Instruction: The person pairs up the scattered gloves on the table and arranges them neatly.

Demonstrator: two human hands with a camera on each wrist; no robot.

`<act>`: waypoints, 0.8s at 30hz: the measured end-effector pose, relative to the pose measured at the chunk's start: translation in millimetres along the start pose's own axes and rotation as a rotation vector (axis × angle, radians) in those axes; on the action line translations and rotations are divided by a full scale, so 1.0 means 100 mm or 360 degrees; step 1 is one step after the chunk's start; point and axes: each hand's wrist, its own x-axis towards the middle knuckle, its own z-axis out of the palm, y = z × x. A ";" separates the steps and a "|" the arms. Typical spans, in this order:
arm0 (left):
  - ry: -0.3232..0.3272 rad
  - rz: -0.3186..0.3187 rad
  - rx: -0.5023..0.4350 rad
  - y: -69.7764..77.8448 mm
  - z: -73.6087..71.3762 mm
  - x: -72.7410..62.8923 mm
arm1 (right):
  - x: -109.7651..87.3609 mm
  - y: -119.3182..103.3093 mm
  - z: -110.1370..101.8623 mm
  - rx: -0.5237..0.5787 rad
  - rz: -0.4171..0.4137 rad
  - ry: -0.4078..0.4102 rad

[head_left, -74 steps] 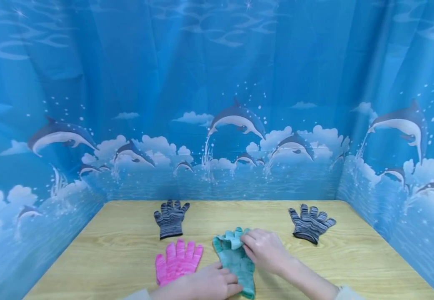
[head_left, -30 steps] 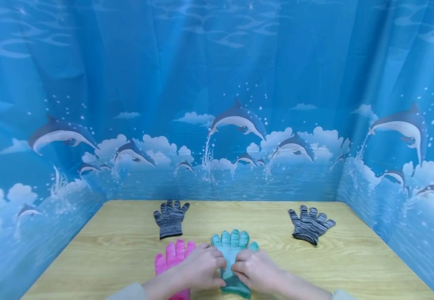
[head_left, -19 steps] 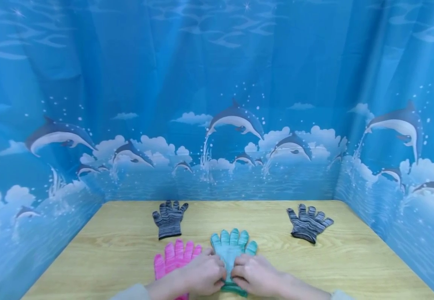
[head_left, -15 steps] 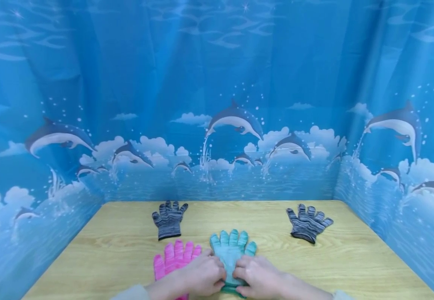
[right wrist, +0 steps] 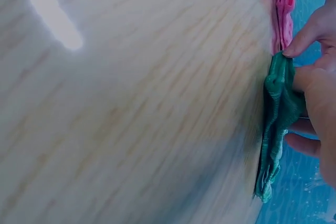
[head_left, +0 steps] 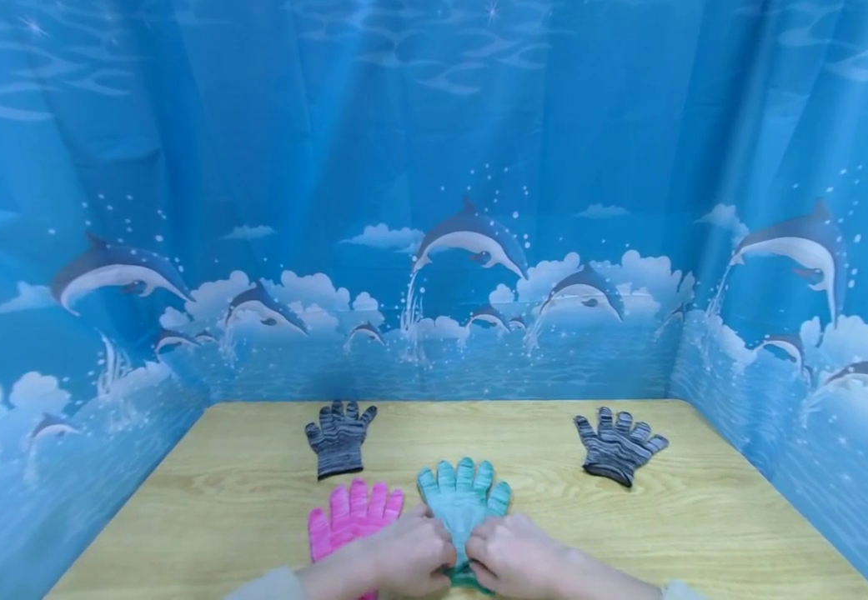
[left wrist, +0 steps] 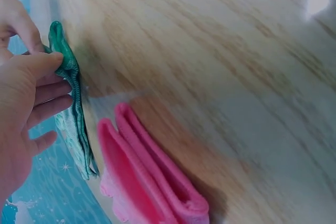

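Observation:
A teal-green knit glove (head_left: 459, 504) lies with its fingers spread away from me at the near middle of the table. My left hand (head_left: 413, 552) pinches the left side of its cuff between thumb and fingers. From the other side, my right hand (head_left: 514, 554) pinches the cuff too. In the left wrist view the dark green cuff (left wrist: 68, 64) is raised where the thumb grips it. The right wrist view shows the bunched cuff (right wrist: 281, 80) between both hands. Partly behind my left forearm is a pink glove (head_left: 351, 517), its folded cuff (left wrist: 152, 171) facing me.
Two grey-and-black striped gloves lie farther back: one left glove (head_left: 339, 440) and one right glove (head_left: 617, 446). The wooden table (head_left: 208, 500) is enclosed behind and at the sides by a blue dolphin-print curtain (head_left: 373, 167).
The green glove's fingers, bunched in my right hand before, now lie flat and spread. Both hands came to its cuff, the left crossing in front of the pink glove.

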 end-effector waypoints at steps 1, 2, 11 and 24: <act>-0.0005 0.0005 0.0000 0.00 0.00 0.00 | 0.00 0.00 0.00 -0.0047 -0.0039 0.0033; -0.0009 0.0009 0.0004 0.00 0.01 0.01 | 0.00 0.00 0.01 -0.0095 -0.0077 0.0065; -0.0090 -0.0019 0.0001 0.01 0.01 0.03 | -0.06 0.02 -0.01 0.0012 -0.0165 -0.0139; -0.0104 0.0057 0.0078 0.01 -0.04 0.05 | -0.08 0.10 -0.04 0.0213 -0.0035 0.0121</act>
